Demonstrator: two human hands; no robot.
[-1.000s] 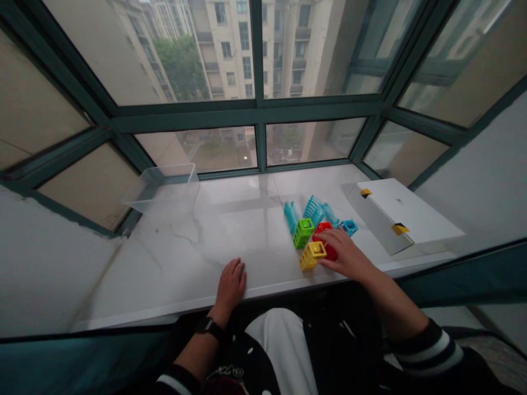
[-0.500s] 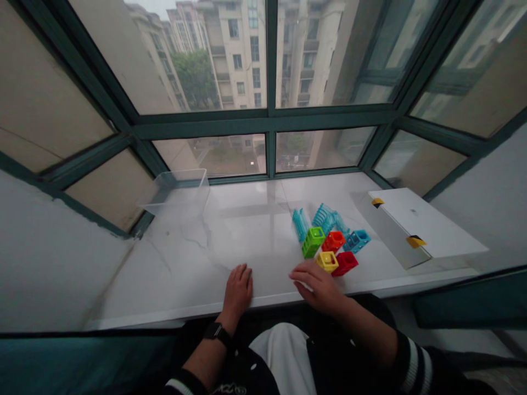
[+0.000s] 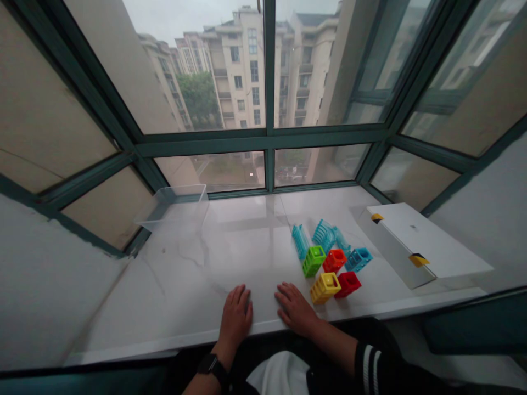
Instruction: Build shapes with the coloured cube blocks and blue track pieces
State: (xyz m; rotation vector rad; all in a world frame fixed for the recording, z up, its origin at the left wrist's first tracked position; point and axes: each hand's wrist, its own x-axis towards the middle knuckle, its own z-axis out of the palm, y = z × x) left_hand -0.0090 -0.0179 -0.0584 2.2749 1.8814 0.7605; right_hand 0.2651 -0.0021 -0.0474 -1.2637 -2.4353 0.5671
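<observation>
Yellow block stands on the white ledge, just beside the darker red block and near the right hand, which isn't touching it. On my feed, that hand and the left hand lie palm-down, unclenched, clamped on nothing. I judge this a resting step; handling the block calls for lifting the right hand and reaching rightward.

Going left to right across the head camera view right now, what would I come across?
Clear plastic bin, left hand, right hand, green block, orange-red block, blue block, white box.
</observation>
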